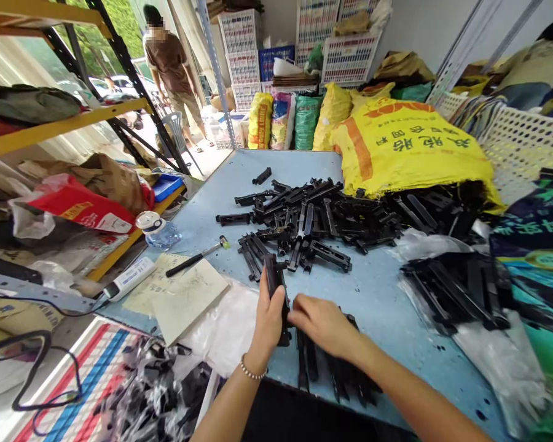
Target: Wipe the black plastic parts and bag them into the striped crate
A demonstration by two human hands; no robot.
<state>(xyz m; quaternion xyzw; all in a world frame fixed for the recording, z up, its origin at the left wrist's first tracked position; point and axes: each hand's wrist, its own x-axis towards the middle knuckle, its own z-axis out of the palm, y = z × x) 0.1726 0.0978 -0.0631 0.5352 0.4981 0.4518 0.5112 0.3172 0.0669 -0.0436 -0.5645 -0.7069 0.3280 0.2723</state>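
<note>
The black part (276, 279) stands tilted in your left hand (270, 310) above the near edge of the worktop (378, 288), your fingers and thumb closed around it. Your right hand (320, 322) is curled with its fingertips at the part's side; whether it grips anything, you cannot tell. Below it, several similar pieces (303, 368) lie side by side, seemingly a batch already arranged. Beyond lies a loose heap (329, 215), reaching the yellow sack's (410, 147) mouth; judging by its jumble, much is left. More parts lie on clear plastic at right, their stage unclear.
</note>
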